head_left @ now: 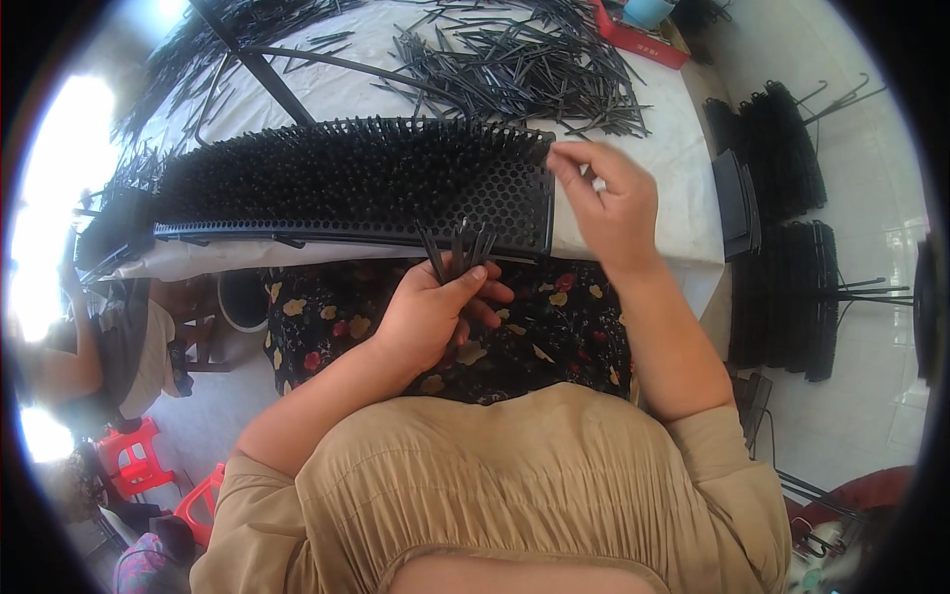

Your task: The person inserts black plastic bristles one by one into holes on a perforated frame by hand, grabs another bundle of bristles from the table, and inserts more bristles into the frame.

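My left hand (435, 312) is closed around a small bundle of black plastic pins (457, 249), held upright just below the near edge of a long black perforated panel (495, 203). Most of the panel's holes bristle with pins; the right end shows bare honeycomb holes. My right hand (609, 203) is at the panel's right end, fingertips pinched near its top corner; whether a pin is between them I cannot tell. The panel lies across a table covered in white cloth (673, 148).
A heap of loose black pins (524, 59) lies on the far side of the table, with a red tray (638, 42) behind. Stacks of finished black panels (782, 158) stand on the floor at right. Another person (109, 346) sits at left near red stools (134, 460).
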Tool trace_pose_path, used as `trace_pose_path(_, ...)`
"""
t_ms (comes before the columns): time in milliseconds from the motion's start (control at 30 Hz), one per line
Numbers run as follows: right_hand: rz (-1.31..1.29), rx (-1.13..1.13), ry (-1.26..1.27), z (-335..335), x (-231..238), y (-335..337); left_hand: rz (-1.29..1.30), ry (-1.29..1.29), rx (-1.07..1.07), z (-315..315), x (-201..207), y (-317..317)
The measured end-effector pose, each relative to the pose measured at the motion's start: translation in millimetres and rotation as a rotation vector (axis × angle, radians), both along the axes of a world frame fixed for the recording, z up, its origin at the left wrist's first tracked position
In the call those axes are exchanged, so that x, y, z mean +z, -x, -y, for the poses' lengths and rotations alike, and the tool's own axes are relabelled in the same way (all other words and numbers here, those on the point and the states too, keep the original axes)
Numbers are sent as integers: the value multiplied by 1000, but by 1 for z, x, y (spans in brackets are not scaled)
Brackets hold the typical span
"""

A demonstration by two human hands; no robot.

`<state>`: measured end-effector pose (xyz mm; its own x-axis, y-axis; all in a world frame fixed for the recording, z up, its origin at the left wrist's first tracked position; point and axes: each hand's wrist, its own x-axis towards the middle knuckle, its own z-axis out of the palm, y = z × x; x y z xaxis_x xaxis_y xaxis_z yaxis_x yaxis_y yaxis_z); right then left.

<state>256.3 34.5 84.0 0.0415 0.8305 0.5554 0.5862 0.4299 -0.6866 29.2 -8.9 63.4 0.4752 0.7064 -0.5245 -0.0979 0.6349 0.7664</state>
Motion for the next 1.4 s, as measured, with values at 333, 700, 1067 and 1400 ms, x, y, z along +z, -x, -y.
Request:
trace_pose_path(333,-533,305,652,37,9,38,8,-135,-20,1,13,0)
trace_pose_path(700,-598,231,622,45,5,58,-151,-268,30,7,10,-1)
trace_pose_path(1067,-603,335,664,43,3,48,-77,-188,-32,4,13,4)
trace_pose_path(1400,-483,-78,105,-1,-4,3,94,210,-2,-4,5,12)
